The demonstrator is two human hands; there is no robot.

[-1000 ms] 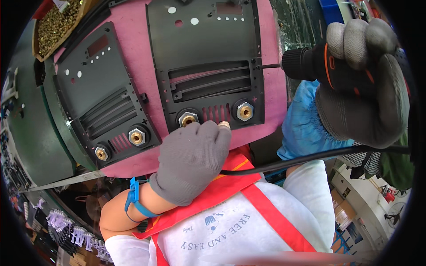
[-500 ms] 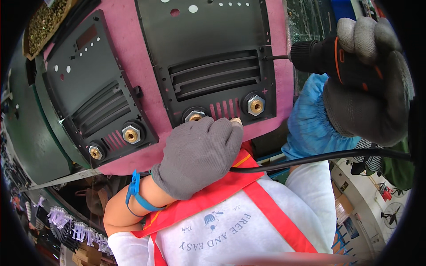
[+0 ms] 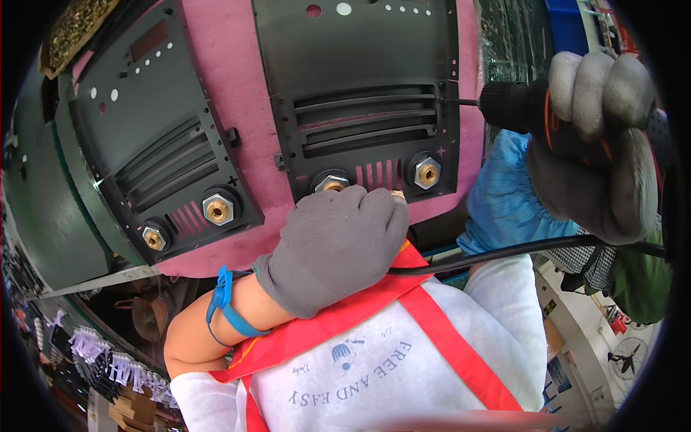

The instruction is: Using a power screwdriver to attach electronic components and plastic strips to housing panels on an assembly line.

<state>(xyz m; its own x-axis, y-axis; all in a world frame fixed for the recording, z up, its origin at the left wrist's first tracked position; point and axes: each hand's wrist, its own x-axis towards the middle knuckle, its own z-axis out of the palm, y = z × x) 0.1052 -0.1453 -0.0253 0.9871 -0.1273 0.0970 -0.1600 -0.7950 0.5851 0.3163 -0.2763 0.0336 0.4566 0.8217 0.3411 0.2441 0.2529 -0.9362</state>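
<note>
Before me a black front panel (image 3: 360, 54) with slotted vents stands over a pink foam mat (image 3: 237, 93). My left hand (image 3: 335, 241), in a grey glove, is closed on the panel's lower edge, partly covering one brass terminal (image 3: 332, 185). The other brass terminal (image 3: 427, 173), with its hex nut, shows fully to the right. Wrapped in my gloved right hand (image 3: 619, 151) is a black and orange power screwdriver (image 3: 507, 108). Its thin bit meets the panel's right edge beside the vents; a screw there is too small to make out.
A second black panel (image 3: 162, 122) with two brass terminals lies on the mat at left. A box of small brass-coloured parts (image 3: 68, 36) sits at far left. A black cable (image 3: 497, 259) crosses in front of my body. Green metal (image 3: 57, 194) borders the left side.
The panel under my left hand has shifted right and tilted slightly, baring a small tab on its left edge. My left hand and the screwdriver have moved a little right with it.
</note>
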